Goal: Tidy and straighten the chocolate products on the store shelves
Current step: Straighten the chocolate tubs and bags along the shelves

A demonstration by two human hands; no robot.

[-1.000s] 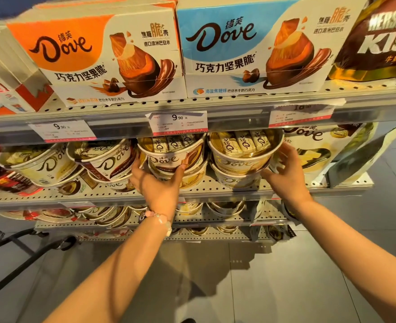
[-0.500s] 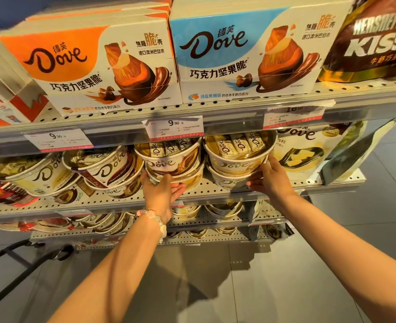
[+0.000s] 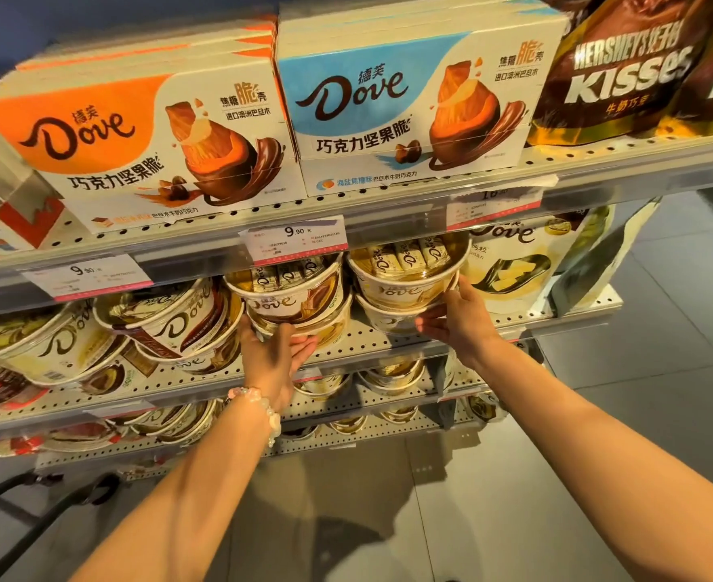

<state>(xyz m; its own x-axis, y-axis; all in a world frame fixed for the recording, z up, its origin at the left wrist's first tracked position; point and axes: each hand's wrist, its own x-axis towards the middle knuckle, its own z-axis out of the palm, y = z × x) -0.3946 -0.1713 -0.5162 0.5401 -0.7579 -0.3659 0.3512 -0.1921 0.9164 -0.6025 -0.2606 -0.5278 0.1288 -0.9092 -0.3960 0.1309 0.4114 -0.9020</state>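
Both hands — left hand (image 3: 274, 354), right hand (image 3: 459, 319) — steady stacked Dove tubs (image 3: 405, 283).

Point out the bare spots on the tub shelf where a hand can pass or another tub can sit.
Bare perforated shelf shows between the two stacks of Dove tubs, the left hand at one, the right hand at the other. A strip also lies free along the front edge under the tilted tubs. Left of there it is crowded, tubs leaning on each other.

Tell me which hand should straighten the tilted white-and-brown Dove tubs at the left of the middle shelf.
Left. The left hand already rests at the stack right beside those tilted white-and-brown tubs; the right hand would probably have to cross over from the cream tub stack.
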